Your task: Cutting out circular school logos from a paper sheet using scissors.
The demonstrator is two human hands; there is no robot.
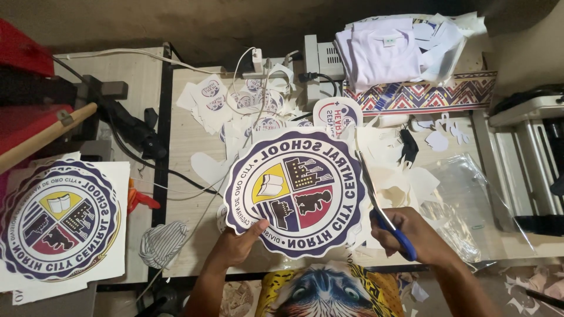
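right, starting at the far left, a square sheet (61, 226) with a round printed emblem lies flat on the side table, uncut, and just right of it sits a small orange clip (140, 199) and a striped cloth bundle (160, 242) at the table (188, 141) edge. moving in, the left hand (238, 243) pinches the lower left rim of the big round emblem cutout (294, 194), thumb on top across the purple border, the other fingers tucked underneath where they can't be seen. the cutout is held just above the table's front edge, facing up, its print upside down to the camera. behind it, a scatter of small round stickers (235, 97) and white cables (249, 67) covers the tabletop. at the cutout's right rim the scissors (376, 205) run lengthwise from lower right up toward upper left, tips pointing away from the person, blades only slightly parted against the paper edge. the right hand (420, 238) is clenched through the blue handles, fingers curled tight. pale paper offcuts (405, 176) pile up right beside the blades. further right a clear plastic bag (470, 199) lies flat; what's in it can't be made out. up at the back right, folded white shirts (385, 50) are stacked on a patterned strip (429, 94).
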